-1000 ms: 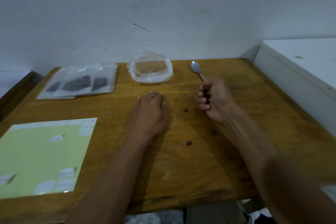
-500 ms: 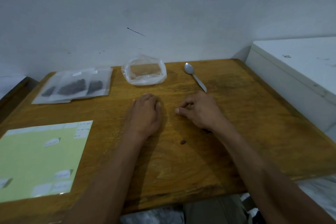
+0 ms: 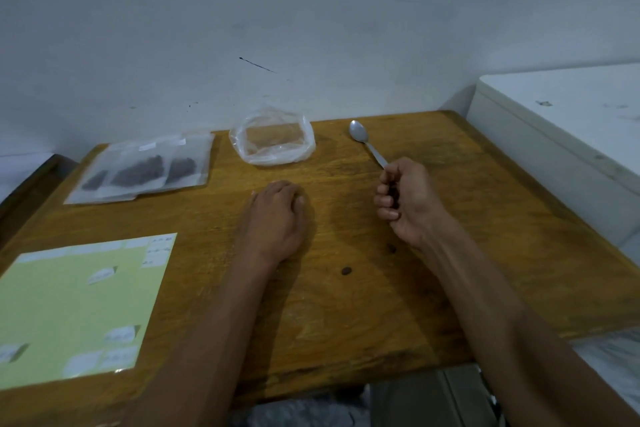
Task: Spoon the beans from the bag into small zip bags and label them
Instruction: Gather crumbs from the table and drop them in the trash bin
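Nearest the table's front edge, at the left, lies a pale green label sheet (image 3: pixel 69 309) with a few white stickers left on it, some curling up at a corner. Two loose dark beans sit on the bare wooden table (image 3: pixel 346 340): one bean (image 3: pixel 345 271) ahead of the person's lap, a second bean (image 3: pixel 391 248) just beside the right wrist. Moving up, the left hand (image 3: pixel 275 218) rests palm down on the wood, fingers relaxed and together, gripping nothing. The right hand (image 3: pixel 407 201) is turned on its side with fingers curled in; something dark shows in the curl, too small to name, and I cannot tell whether it grasps the handle of the spoon (image 3: pixel 365 141), whose end meets the knuckles while its bowl points away toward the wall. Further back, left of centre, the clear plastic bag (image 3: pixel 273 141) sits open and crumpled, looking empty but for a brownish tint. At far left the small zip bags (image 3: pixel 145 168) lie flat and overlapping, each with a dark clump of beans inside and a white label near the top. A white cabinet (image 3: pixel 568 128) stands beside the table on the right.
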The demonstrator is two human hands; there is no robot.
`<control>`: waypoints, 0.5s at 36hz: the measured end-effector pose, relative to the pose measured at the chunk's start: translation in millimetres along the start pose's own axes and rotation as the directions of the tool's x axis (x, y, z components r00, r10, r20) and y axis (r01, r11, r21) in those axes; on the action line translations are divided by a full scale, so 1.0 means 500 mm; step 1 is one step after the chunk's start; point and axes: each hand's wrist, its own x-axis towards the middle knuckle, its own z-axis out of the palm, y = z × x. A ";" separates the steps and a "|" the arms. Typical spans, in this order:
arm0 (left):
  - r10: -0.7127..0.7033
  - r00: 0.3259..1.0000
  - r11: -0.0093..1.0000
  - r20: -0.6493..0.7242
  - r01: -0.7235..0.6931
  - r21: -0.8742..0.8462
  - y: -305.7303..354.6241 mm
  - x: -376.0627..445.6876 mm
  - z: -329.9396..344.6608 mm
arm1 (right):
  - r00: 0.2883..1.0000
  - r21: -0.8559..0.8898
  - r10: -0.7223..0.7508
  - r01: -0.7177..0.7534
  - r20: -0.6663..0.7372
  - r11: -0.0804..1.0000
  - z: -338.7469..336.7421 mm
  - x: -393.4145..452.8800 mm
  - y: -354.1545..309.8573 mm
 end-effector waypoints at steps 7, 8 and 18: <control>0.015 1.000 1.000 -0.024 -0.016 -0.022 0.007 -0.002 -0.005 | 0.937 -0.658 -0.348 0.256 -0.010 0.709 -0.016 -0.049 0.012; 0.013 1.000 1.000 -0.023 -0.014 -0.020 0.008 -0.003 -0.005 | 0.921 -0.706 -0.388 0.289 0.022 0.647 -0.024 -0.059 0.016; 0.018 1.000 1.000 -0.004 -0.018 -0.024 0.011 -0.011 -0.013 | 0.959 -0.910 -0.272 0.177 0.074 0.375 -0.078 -0.152 0.027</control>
